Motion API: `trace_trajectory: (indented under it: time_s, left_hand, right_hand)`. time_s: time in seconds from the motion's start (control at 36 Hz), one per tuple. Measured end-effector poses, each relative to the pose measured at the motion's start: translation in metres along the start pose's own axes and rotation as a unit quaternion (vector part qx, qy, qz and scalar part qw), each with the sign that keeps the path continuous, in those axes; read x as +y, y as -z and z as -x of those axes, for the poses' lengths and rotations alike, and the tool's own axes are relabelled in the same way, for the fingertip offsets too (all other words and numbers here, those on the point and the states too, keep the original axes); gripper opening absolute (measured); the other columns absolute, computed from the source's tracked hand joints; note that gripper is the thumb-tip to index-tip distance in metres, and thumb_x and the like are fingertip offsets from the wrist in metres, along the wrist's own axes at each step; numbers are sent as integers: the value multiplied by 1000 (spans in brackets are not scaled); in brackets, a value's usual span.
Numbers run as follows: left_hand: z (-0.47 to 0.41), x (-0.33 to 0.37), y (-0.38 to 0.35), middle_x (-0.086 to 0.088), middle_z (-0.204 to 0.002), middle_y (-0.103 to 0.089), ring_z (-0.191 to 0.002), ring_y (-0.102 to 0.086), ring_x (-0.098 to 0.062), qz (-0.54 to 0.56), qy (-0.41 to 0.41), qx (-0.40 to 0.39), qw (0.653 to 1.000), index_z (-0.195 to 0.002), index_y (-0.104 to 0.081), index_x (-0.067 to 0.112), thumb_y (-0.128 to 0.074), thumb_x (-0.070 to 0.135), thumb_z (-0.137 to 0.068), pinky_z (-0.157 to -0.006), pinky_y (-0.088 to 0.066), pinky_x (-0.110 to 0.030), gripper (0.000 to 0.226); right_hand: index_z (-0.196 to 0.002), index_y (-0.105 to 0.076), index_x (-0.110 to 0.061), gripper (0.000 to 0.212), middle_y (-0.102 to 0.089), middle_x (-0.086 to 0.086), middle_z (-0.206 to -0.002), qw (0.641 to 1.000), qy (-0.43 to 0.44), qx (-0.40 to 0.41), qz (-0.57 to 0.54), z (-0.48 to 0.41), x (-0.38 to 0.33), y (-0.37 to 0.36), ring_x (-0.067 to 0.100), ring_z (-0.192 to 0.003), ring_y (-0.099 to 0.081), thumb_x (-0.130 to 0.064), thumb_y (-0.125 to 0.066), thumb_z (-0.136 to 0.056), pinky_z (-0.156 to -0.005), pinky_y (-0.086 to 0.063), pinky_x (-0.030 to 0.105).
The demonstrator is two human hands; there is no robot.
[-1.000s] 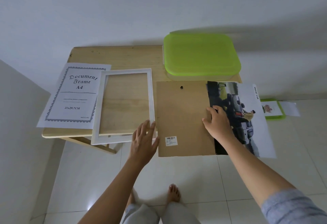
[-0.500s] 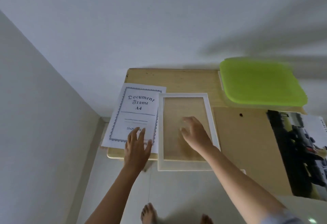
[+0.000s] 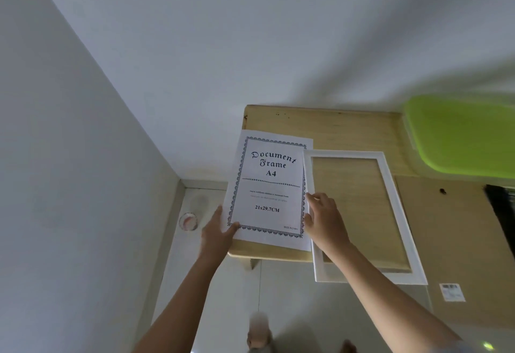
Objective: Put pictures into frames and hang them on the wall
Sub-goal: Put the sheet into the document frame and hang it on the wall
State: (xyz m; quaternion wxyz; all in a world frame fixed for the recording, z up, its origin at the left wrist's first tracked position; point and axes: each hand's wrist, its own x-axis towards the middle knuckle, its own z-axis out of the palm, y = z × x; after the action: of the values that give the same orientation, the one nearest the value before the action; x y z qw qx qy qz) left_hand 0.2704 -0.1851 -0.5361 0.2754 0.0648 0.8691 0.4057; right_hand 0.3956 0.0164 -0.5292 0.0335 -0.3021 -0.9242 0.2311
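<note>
Since half a second earlier, the left hand (image 3: 220, 234) had left off lying flat on the paper and the right hand (image 3: 323, 221) had come off the middle of the frame; both had closed in on the printed insert sheet (image 3: 271, 188).

Left of the left hand, a small glass (image 3: 188, 221) stood on the floor. The left hand gripped the sheet's near-left corner, thumb on top and fingers beneath. The sheet lay between the two hands, its long axis running away from the person and leaning slightly right. The right hand's fingertips (image 3: 310, 198) met the sheet's right edge, but whether they pinched it could not be told.

Just right of that hand, and passing under its wrist, lay the white frame (image 3: 390, 185) on the table (image 3: 320, 124), its long axis about parallel to the sheet's. Further right lay the brown backing board (image 3: 459, 241) and a green lid (image 3: 468, 135).

Judging from this, the sheet would go aside leftward, and the right hand was the nearer one to reach the frame.
</note>
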Motion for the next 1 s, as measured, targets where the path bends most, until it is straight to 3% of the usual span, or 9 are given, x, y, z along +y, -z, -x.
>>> trace_trajectory:
  time_s: [0.14, 0.25, 0.39, 0.53, 0.64, 0.81, 1.0]
  left_hand:
    - [-6, -11, 5, -10, -120, -61, -106, -60, -22, 105, -7, 2, 994, -136, -44, 11, -68, 7, -81, -94, -50, -38, 60]
    - [-8, -13, 9, -6, -100, -69, -86, -65, -11, 143, -7, 19, 990, -130, -52, 11, -58, -1, -86, -77, -51, -17, 46]
    - [-1, -2, 18, -1, -98, -62, -88, -58, -12, 161, -35, 73, 984, -124, -57, 4, -56, -2, -88, -63, -41, 3, 36]
    - [-4, -3, 31, -8, -107, -66, -82, -61, -5, 225, -36, 84, 970, -122, -59, 4, -59, 0, -87, -70, -48, -3, 35]
    - [-5, -3, 42, -6, -96, -69, -64, -60, 2, 303, -23, 93, 948, -116, -63, 5, -62, 3, -86, -58, -50, -12, 30]
    - [2, 0, 52, -1, -95, -71, -81, -66, -11, 398, -9, 82, 914, -110, -66, 8, -62, 5, -86, -70, -57, -22, 25]
    - [11, -2, 71, -5, -95, -68, -83, -57, -20, 441, 0, 148, 885, -102, -68, 16, -62, 10, -87, -77, -52, -33, 17]
  right_hand:
    - [-129, -51, -5, 46, -53, 11, -121, 1000, -5, 9, 2, -4, 0, -1, 27, -113, -47, -3, -57, -83, -88, -47, 36]
    - [-130, -51, -5, 46, -53, 10, -120, 1000, -9, 15, -6, -6, 0, -2, 26, -114, -47, -4, -57, -84, -90, -44, 32]
    - [-130, -50, -4, 46, -53, 11, -119, 1000, -13, 22, -10, -7, 0, -2, 27, -113, -46, -1, -55, -84, -90, -43, 32]
    - [-129, -51, -3, 47, -53, 12, -117, 999, -22, 24, -18, -10, 1, -1, 29, -112, -47, 2, -54, -83, -88, -44, 34]
    - [-130, -51, -3, 47, -53, 14, -118, 999, -31, 25, -22, -15, 2, 0, 31, -112, -46, 3, -53, -83, -90, -44, 37]
    - [-128, -52, -3, 48, -54, 15, -113, 998, -38, 39, -31, -18, 3, 2, 33, -107, -47, 6, -53, -81, -85, -44, 37]
    - [-131, -49, -4, 48, -52, 15, -121, 999, -32, 26, 0, -17, 0, 4, 31, -112, -45, 3, -51, -83, -84, -44, 35]
